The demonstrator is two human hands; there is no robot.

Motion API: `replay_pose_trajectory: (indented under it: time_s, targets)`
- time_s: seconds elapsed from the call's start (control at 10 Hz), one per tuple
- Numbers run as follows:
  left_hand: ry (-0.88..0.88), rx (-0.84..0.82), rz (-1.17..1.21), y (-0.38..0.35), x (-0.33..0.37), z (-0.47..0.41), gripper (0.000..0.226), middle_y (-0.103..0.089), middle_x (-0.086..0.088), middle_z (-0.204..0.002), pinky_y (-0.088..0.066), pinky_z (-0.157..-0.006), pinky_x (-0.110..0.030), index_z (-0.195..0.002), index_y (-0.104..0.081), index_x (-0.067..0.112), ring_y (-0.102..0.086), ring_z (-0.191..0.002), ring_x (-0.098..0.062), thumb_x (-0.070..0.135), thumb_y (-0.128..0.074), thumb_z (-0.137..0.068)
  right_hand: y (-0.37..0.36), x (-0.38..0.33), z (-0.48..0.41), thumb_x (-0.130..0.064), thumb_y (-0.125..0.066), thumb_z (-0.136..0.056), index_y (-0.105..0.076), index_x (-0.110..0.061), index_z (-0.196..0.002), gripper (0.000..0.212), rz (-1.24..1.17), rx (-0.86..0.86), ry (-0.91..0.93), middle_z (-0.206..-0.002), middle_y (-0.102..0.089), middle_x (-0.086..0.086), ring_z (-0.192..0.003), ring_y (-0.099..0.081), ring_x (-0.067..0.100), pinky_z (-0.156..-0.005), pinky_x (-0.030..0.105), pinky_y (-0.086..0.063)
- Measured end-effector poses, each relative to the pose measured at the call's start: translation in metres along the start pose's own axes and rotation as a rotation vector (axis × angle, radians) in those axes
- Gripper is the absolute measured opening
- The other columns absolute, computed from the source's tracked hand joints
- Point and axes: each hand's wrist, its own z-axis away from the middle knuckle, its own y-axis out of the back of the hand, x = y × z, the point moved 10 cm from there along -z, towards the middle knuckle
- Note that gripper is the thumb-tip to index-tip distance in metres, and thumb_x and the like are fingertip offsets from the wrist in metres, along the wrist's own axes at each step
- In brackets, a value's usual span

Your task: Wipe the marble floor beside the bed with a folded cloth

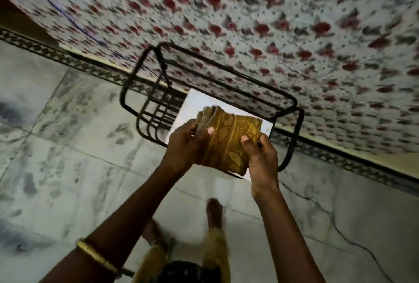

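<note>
A folded mustard-yellow cloth (229,137) with a woven pattern is held up in front of me with both hands. My left hand (188,144) grips its left folded edge, thumb on top. My right hand (260,162) pinches its right lower corner. The cloth hangs above a black metal-frame stand (145,105) with a white top (197,103). The grey-veined marble floor (68,146) spreads to the left and below. The bed (272,21), covered in a white sheet with red flowers, fills the top of the view.
My bare feet (214,212) stand on the marble just below the cloth. A thin dark cable (340,228) snakes over the floor at the right. A patterned dark border (340,158) runs along the bed's edge. The whole view is motion-blurred.
</note>
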Motion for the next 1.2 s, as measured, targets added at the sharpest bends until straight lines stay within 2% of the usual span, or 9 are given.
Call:
replay_pose_trajectory:
  time_s: [0.1, 0.2, 0.3, 0.5, 0.6, 0.7, 0.8, 1.0, 1.2]
  targets:
    - [0.019, -0.010, -0.066, -0.047, -0.041, -0.039, 0.047, -0.071, -0.011, -0.093, -0.060, -0.073, -0.046, -0.098, -0.067, 0.008, -0.071, -0.087, -0.027, 0.050, -0.066, -0.077, 0.032, 0.040, -0.053, -0.018, -0.061, -0.092, -0.060, -0.013, -0.097, 0.007, 0.153, 0.045, -0.015, -0.095, -0.066, 0.009, -0.085, -0.064, 0.021, -0.075, 0.036, -0.056]
    - [0.034, -0.057, -0.156, -0.087, -0.080, -0.074, 0.033, -0.064, -0.001, -0.081, -0.057, -0.062, -0.028, -0.093, -0.064, 0.008, -0.065, -0.079, -0.020, 0.039, -0.069, -0.085, 0.050, 0.083, -0.096, -0.020, -0.060, -0.092, -0.059, -0.015, -0.098, 0.009, 0.292, 0.056, -0.046, -0.095, -0.064, 0.008, -0.082, -0.061, 0.020, -0.060, 0.018, -0.052]
    - [0.047, -0.065, -0.279, -0.106, -0.114, -0.099, 0.044, -0.064, -0.007, -0.082, -0.054, -0.066, -0.036, -0.091, -0.063, 0.003, -0.062, -0.076, -0.024, 0.046, -0.062, -0.079, 0.059, 0.121, -0.127, -0.018, -0.060, -0.091, -0.054, -0.014, -0.095, 0.008, 0.426, 0.066, -0.075, -0.089, -0.059, 0.006, -0.077, -0.055, 0.018, -0.049, 0.006, -0.040]
    - [0.091, -0.117, -0.456, -0.136, -0.175, -0.136, 0.048, -0.068, -0.019, -0.091, -0.054, -0.072, -0.042, -0.096, -0.063, -0.002, -0.065, -0.083, -0.035, 0.043, -0.062, -0.080, 0.070, 0.191, -0.169, -0.018, -0.063, -0.089, -0.058, -0.006, -0.103, 0.019, 0.535, 0.113, -0.164, -0.090, -0.056, 0.004, -0.093, -0.059, 0.028, -0.085, 0.039, -0.051]
    - [0.110, -0.111, -0.503, -0.144, -0.191, -0.148, 0.046, -0.068, -0.020, -0.091, -0.054, -0.072, -0.044, -0.098, -0.062, -0.002, -0.064, -0.083, -0.036, 0.040, -0.064, -0.081, 0.073, 0.208, -0.181, -0.021, -0.065, -0.088, -0.058, -0.007, -0.102, 0.021, 0.582, 0.117, -0.185, -0.093, -0.061, 0.009, -0.097, -0.060, 0.032, -0.087, 0.040, -0.051]
    - [0.134, -0.094, -0.600, -0.148, -0.203, -0.156, 0.025, -0.061, -0.012, -0.083, -0.041, -0.065, -0.033, -0.090, -0.054, 0.004, -0.057, -0.079, -0.029, 0.027, -0.065, -0.090, 0.077, 0.220, -0.187, -0.024, -0.066, -0.087, -0.058, -0.007, -0.108, 0.028, 0.644, 0.114, -0.198, -0.106, -0.066, 0.015, -0.101, -0.061, 0.034, -0.088, 0.040, -0.051]
    - [0.158, -0.071, -0.700, -0.150, -0.206, -0.158, 0.023, -0.059, -0.012, -0.089, -0.040, -0.067, -0.033, -0.095, -0.052, 0.009, -0.059, -0.089, -0.033, 0.030, -0.062, -0.091, 0.081, 0.221, -0.189, -0.027, -0.067, -0.086, -0.056, -0.007, -0.114, 0.036, 0.712, 0.116, -0.184, -0.110, -0.065, 0.017, -0.103, -0.061, 0.036, -0.086, 0.039, -0.051]
    - [0.241, -0.022, -0.744, -0.143, -0.200, -0.144, 0.057, -0.052, -0.012, -0.130, -0.046, -0.084, -0.041, -0.139, -0.038, 0.015, -0.055, -0.114, -0.032, 0.036, -0.060, -0.091, 0.082, 0.203, -0.182, -0.025, -0.068, -0.086, -0.047, -0.009, -0.121, 0.044, 0.869, 0.124, -0.157, -0.116, -0.061, 0.017, -0.106, -0.058, 0.037, -0.080, 0.039, -0.048]
    - [0.213, 0.021, -0.636, -0.110, -0.189, -0.106, 0.061, -0.051, -0.009, -0.126, -0.050, -0.087, -0.041, -0.138, -0.037, 0.024, -0.060, -0.104, -0.024, 0.039, -0.066, -0.087, 0.070, 0.167, -0.164, -0.020, -0.067, -0.085, -0.036, -0.016, -0.135, 0.059, 0.908, 0.050, -0.033, -0.125, -0.051, 0.019, -0.115, -0.049, 0.037, -0.088, 0.043, -0.047]
